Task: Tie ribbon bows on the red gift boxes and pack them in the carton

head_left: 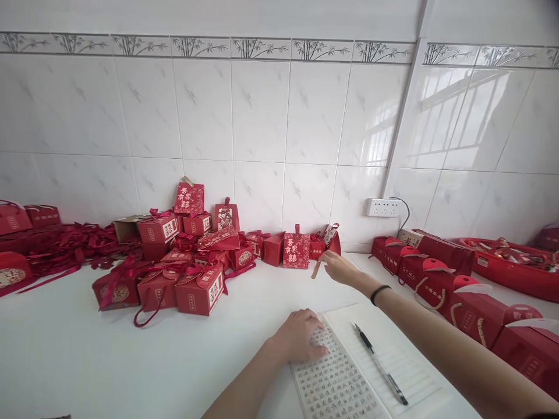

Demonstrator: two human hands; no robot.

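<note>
My left hand rests on the left page of an open copybook printed with rows of characters, fingers curled and pressing the paper. A black pen lies across the right page. My right hand, with a black band on the wrist, is stretched out toward the wall, its fingers pinching a thin tan strip beside a small red gift box with a tag. A flat red box with gold characters stands just left of that hand.
A pile of small red gift boxes and loose red ribbons fills the left of the white counter. A row of red boxes with round tops lines the right, with a red tray behind. A wall socket sits in the corner.
</note>
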